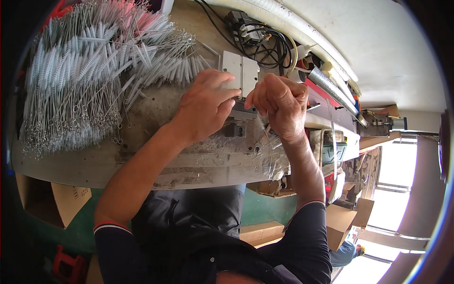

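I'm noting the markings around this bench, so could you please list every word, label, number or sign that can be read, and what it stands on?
None can be read reliably.
Long white tube along the upper edge: a few dark marks, too blurred to read.
Cardboard box at lower left: small dark print, too small to read.
White block near the middle: no lettering that I can make out.
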The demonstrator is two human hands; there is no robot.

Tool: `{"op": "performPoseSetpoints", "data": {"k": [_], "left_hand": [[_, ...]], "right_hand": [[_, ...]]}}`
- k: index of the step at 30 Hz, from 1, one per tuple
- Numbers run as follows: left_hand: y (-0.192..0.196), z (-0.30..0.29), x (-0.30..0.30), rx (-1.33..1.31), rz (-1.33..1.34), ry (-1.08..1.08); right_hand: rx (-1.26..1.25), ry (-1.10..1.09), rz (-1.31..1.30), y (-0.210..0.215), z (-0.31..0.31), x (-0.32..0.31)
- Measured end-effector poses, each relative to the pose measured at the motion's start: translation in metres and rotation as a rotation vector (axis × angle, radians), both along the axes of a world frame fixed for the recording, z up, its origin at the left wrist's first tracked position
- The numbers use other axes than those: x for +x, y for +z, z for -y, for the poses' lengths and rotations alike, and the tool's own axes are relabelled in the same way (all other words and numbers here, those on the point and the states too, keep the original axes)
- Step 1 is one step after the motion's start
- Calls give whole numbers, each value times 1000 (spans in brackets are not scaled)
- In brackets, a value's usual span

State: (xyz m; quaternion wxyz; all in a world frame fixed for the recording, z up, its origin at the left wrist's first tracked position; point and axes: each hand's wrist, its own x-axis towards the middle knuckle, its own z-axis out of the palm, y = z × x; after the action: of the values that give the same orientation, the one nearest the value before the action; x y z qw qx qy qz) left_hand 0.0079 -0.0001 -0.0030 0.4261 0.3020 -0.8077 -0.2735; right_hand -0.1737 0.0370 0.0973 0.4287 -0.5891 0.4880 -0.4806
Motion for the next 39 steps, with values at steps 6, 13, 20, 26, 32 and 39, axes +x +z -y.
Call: {"op": "performPoseSetpoints", "data": {"k": [6,13,20,26,32,39], "left_hand": [[1,1,-1,-20,5,-9],[2,1,-2,-9,17,-5],[1,2,-1,-35,4,-2],[1,1,-1,-29,5,5],[0,1,-4,-74,-44,29],[-2,2,-3,-73,-37,24]], "right_hand": [[-72,24,269,13,4,-17],[-112,-56,250,-2,6,-29],[-104,-83,389,-5,10,-30],[-66,-67,378,-2,6,-16],[-38,-82,250,3,8,-3],[41,-37,216,3,14,0]]}}
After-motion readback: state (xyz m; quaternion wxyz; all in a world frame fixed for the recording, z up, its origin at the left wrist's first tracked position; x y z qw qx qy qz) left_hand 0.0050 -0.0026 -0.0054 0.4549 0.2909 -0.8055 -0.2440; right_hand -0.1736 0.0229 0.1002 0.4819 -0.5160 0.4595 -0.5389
